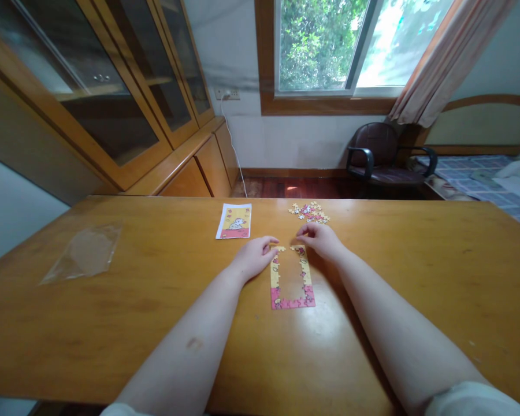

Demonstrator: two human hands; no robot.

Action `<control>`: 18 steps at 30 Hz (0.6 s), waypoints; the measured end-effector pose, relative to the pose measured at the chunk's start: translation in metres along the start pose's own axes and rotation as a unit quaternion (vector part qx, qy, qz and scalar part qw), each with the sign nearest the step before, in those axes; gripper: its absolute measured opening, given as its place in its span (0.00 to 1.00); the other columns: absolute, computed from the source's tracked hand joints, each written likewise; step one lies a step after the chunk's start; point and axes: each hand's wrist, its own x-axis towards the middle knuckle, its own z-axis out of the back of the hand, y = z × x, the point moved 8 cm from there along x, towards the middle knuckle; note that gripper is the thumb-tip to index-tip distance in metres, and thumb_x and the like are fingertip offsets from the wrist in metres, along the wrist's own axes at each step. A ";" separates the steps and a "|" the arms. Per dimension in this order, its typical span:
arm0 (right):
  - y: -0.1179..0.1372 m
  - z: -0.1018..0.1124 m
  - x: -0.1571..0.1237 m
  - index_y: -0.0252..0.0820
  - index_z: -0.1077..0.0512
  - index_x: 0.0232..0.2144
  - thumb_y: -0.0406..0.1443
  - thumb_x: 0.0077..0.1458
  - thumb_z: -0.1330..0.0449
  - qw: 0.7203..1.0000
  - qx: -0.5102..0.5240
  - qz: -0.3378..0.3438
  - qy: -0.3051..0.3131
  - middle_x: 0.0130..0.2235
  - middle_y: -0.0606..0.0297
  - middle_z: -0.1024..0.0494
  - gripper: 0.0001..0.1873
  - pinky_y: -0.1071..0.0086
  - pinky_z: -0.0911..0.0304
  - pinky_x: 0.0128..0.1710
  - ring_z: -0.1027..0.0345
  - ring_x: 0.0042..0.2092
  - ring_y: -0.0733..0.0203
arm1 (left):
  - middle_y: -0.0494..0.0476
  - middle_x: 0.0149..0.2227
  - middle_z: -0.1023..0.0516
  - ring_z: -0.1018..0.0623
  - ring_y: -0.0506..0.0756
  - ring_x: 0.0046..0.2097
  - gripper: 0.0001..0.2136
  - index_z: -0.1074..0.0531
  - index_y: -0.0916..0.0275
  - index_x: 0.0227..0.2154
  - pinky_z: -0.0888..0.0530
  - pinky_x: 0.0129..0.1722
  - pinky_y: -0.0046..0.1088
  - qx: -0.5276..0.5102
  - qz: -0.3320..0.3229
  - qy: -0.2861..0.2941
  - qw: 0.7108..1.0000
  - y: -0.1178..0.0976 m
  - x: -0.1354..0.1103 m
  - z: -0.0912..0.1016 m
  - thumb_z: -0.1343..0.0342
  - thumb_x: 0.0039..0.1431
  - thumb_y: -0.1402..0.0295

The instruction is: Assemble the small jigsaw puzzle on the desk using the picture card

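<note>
A jigsaw puzzle border (307,295) lies flat on the table, pink along the bottom and yellow up both sides. There is a gap in its top edge, and its middle shows bare wood. My left hand (256,256) rests at the border's upper left corner, fingers stretched out, thumb and forefinger apart. Over the upper right corner, my right hand (323,240) has its thumb and fingers drawn together; whatever may be between the tips is too small to make out. Beyond it is a heap of loose puzzle pieces (311,212). Left of the heap lies a reference picture card (234,222).
A clear plastic bag (89,249) lies flat on the left of the wooden table (164,231). Past the table's far edge stand a glass-door cabinet (167,144), a dark armchair (375,153) and a bed (468,173). A white cable (233,141) hangs from the wall socket.
</note>
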 end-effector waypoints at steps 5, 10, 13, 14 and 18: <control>0.026 -0.026 -0.010 0.40 0.24 0.32 0.36 0.49 0.40 0.996 0.086 0.016 0.032 0.29 0.66 0.22 0.07 0.72 0.37 0.31 0.33 0.28 0.66 | 0.49 0.23 0.34 0.33 0.51 0.28 0.13 0.26 0.60 0.36 0.38 0.28 0.25 -0.029 -0.008 -0.035 0.999 -0.006 0.000 0.001 0.49 0.58 0.58; 0.036 -0.031 -0.017 0.41 0.24 0.32 0.36 0.50 0.40 0.998 0.037 0.029 0.030 0.27 0.68 0.24 0.06 0.73 0.39 0.28 0.35 0.26 0.67 | 0.47 0.22 0.36 0.35 0.50 0.27 0.11 0.28 0.61 0.31 0.39 0.27 0.25 -0.056 -0.006 -0.038 0.998 -0.007 0.000 0.002 0.49 0.57 0.60; 0.046 -0.023 -0.019 0.43 0.25 0.33 0.38 0.51 0.39 0.995 -0.032 0.097 -0.003 0.28 0.67 0.24 0.07 0.72 0.38 0.30 0.35 0.28 0.65 | 0.47 0.21 0.35 0.35 0.50 0.26 0.10 0.28 0.62 0.29 0.39 0.27 0.24 -0.074 0.002 -0.041 0.996 -0.005 0.001 0.001 0.49 0.56 0.61; 0.053 -0.022 -0.021 0.43 0.25 0.34 0.38 0.51 0.39 0.989 -0.050 0.139 -0.010 0.31 0.65 0.23 0.07 0.71 0.37 0.34 0.33 0.31 0.64 | 0.47 0.22 0.35 0.35 0.49 0.26 0.10 0.29 0.62 0.29 0.39 0.27 0.24 -0.082 0.006 -0.043 0.996 -0.004 0.001 0.001 0.49 0.56 0.61; 0.069 -0.027 -0.030 0.45 0.25 0.33 0.36 0.55 0.42 0.961 -0.102 0.257 0.014 0.39 0.60 0.22 0.05 0.67 0.36 0.45 0.30 0.41 0.60 | 0.47 0.23 0.34 0.35 0.49 0.26 0.10 0.29 0.62 0.29 0.38 0.27 0.23 -0.114 0.017 -0.061 0.991 -0.001 0.001 -0.001 0.49 0.56 0.61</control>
